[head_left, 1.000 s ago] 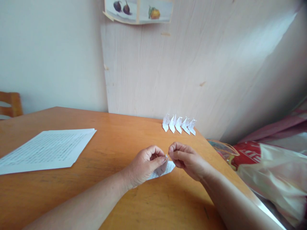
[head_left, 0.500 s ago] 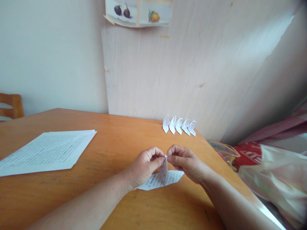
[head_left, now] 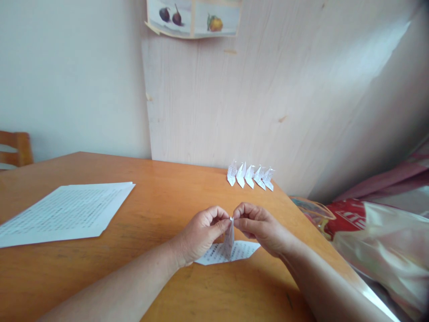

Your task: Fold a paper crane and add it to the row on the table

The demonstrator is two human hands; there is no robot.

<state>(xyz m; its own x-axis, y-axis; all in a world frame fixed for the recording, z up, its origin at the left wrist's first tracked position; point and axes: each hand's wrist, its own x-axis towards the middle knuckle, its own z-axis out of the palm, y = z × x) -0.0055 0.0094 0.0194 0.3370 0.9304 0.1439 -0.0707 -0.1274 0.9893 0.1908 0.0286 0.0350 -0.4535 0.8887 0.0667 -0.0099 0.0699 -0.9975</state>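
A folded sheet of printed paper (head_left: 229,243) stands up at its middle, its lower part spread flat on the wooden table (head_left: 147,192). My left hand (head_left: 208,230) pinches the small raised tip from the left, thumb against forefinger. From the right, my right hand (head_left: 258,226) pinches the same tip, so the fingertips almost meet. Part of the paper's left side is hidden behind my left hand. Beyond my hands, several folded white paper pieces (head_left: 250,175) stand in a row near the table's back right corner.
A stack of printed sheets (head_left: 77,208) lies on the table at the left. Behind the table rises a pale board (head_left: 208,103) with fruit pictures (head_left: 194,18) on it. A wooden chair (head_left: 23,147) stands far left; bags (head_left: 378,241) sit beyond the right edge.
The flat lower part of the paper has shifted slightly to the right. Both hands keep their pinch on the tip in almost the same place.
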